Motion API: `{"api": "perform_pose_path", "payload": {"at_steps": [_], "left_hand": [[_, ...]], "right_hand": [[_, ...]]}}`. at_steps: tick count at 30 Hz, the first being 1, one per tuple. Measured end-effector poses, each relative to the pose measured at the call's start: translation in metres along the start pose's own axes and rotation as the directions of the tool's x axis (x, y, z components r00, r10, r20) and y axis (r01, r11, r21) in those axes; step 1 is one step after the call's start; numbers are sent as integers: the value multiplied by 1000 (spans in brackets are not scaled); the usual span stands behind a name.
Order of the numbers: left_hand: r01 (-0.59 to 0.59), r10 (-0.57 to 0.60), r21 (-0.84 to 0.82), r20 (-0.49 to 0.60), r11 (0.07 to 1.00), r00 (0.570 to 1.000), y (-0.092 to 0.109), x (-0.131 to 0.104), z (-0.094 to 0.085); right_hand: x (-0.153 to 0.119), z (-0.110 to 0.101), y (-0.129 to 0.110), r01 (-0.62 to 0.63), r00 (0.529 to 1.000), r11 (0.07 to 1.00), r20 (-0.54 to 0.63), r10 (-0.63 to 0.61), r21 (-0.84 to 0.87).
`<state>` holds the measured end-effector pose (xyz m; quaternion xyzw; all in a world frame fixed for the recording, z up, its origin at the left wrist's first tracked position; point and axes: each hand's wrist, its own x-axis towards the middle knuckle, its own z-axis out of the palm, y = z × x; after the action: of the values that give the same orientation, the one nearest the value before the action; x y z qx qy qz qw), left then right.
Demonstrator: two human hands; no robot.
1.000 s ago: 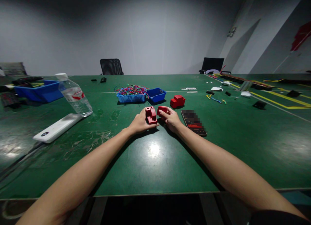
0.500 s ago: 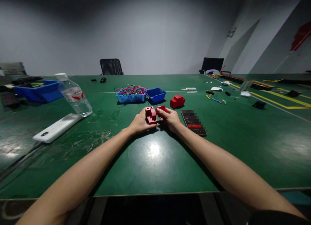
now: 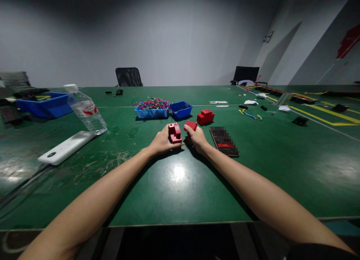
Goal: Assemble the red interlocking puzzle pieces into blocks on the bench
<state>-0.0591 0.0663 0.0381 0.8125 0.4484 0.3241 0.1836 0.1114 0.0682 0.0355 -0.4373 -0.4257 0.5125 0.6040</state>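
My left hand (image 3: 161, 141) is closed around a red block with stepped notches and a small dark hole (image 3: 175, 133), just above the green table. To its right, my right hand (image 3: 198, 138) pinches a smaller flat red piece (image 3: 191, 125) between thumb and fingers. A narrow gap separates the two red parts. Behind my right hand, another red block (image 3: 205, 117) with a raised top rests on the table. A phone (image 3: 224, 141) lies to the right of my right hand. My fingers partly cover both held pieces.
Behind the hands stand a light blue tray (image 3: 152, 114) heaped with coloured wires and a darker blue tray (image 3: 181, 110). On the left are a tilted water bottle (image 3: 87, 112), a white power strip (image 3: 67, 147) and a blue bin (image 3: 46, 105). Pliers (image 3: 249, 115) lie at right.
My right hand has drawn the flat red piece slightly right, away from the notched block, and turned it. My left hand and its block have hardly moved.
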Motion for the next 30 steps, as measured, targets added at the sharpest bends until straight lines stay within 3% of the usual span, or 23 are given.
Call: {"api": "perform_pose_path", "payload": {"at_steps": [7, 19, 30], "left_hand": [[-9, 10, 32, -3, 999, 1000, -3, 1, 1], [-2, 2, 22, -15, 1000, 1000, -3, 1, 2], [-29, 29, 32, -19, 999, 999, -5, 2, 4]], "right_hand": [[2, -2, 5, 89, 996, 996, 5, -89, -25], [4, -2, 7, 46, 998, 998, -28, -48, -46], [-2, -2, -2, 80, 995, 995, 68, -76, -66]]}}
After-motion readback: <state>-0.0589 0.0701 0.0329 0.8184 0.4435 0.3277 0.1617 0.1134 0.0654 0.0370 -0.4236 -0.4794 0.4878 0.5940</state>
